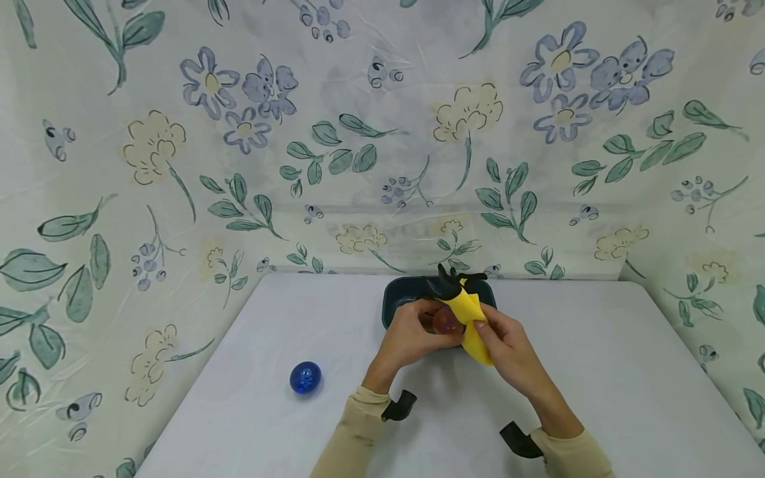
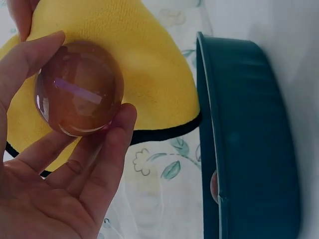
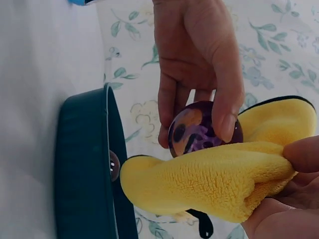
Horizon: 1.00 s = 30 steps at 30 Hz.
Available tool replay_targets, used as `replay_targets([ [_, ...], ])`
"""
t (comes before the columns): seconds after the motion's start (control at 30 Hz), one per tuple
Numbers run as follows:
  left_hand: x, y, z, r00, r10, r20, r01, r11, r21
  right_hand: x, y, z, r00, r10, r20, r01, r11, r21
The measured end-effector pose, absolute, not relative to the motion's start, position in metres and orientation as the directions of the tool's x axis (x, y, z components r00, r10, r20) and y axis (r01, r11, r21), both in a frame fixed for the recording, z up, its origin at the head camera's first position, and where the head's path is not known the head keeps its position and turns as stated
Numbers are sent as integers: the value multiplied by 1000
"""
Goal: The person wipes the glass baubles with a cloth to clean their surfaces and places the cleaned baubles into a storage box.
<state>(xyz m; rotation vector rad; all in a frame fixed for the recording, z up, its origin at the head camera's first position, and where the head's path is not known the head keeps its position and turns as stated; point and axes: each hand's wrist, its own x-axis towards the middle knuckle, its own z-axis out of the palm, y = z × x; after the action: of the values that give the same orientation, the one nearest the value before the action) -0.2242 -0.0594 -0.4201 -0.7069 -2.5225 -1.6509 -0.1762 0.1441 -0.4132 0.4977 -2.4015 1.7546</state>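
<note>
My left hand (image 1: pixel 406 340) grips a see-through purplish ball (image 2: pixel 79 88) between thumb and fingertips, above the near side of a dark teal basin (image 1: pixel 390 299). From the right, my right hand (image 1: pixel 509 342) pinches a yellow cloth (image 1: pixel 469 312) with black edging. The cloth lies against the far side of the ball in the left wrist view, and its loose end sticks up over the basin. Part of the ball is hidden by the cloth and the left thumb in the right wrist view.
A clear blue ball (image 1: pixel 305 378) rests on the white table (image 1: pixel 239 425), left of my hands. Inside the basin another ball (image 3: pixel 114 165) shows partly past the rim. A flower-patterned sheet (image 1: pixel 335 166) hangs behind the table and along its sides.
</note>
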Motion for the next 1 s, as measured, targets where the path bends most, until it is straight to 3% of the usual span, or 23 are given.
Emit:
replay_targets([
  [0.43,-217,-57,-414,-884,362,297,421,339,842,-184,155,-418,-962,-198,191,-228,189,-955],
  [0.7,-217,-61,-411,-894,300,333,409,245,879,-185,153,-423,-961,-244,134,-155,67,-986],
  [1.0,-220,-63,-409,-922,223,316,363,212,907,-183,146,-425,-962,-235,138,-166,104,-981],
])
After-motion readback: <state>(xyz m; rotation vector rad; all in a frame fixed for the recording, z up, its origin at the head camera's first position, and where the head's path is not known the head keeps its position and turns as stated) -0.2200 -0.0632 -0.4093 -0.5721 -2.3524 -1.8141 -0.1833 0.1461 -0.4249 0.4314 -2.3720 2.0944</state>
